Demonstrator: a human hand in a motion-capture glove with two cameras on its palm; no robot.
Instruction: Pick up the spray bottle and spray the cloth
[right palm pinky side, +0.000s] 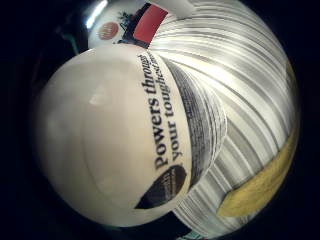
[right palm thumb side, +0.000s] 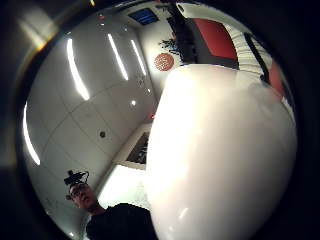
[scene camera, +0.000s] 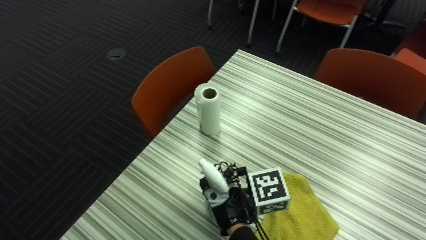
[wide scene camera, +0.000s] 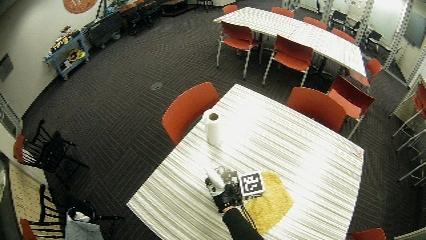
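I had the spray bottle (scene camera: 213, 179) in my gloved right hand (scene camera: 228, 210), close to the table's (scene camera: 319, 130) near edge and toward its left corner, just beside the yellow cloth (scene camera: 306, 215). I judged the bottle was held there because the cloth lay right next to it, so only a short swing of the nozzle would bring the spray over the fabric. From the outside camera the white top of the bottle stuck up and forward out of my hand, tilted away from me toward the paper towel roll (scene camera: 209, 110), which stood upright well apart near the left edge of the table.

My fingers were curled round the bottle's body; both palm cameras were filled by its white plastic (right palm thumb side: 220, 155), and the little-finger side showed the printed label (right palm pinky side: 165, 120) pressed close, with the striped tabletop and a strip of the cloth (right palm pinky side: 265, 185) beyond it. I could not tell from any view whether the bottle's base touched the table or hung just above it, nor whether a finger sat on the trigger.

My forearm came in over the near edge, the back of my hand upward, wrist roughly level. The nozzle did not yet point at the cloth, so I judged the spraying not yet done.
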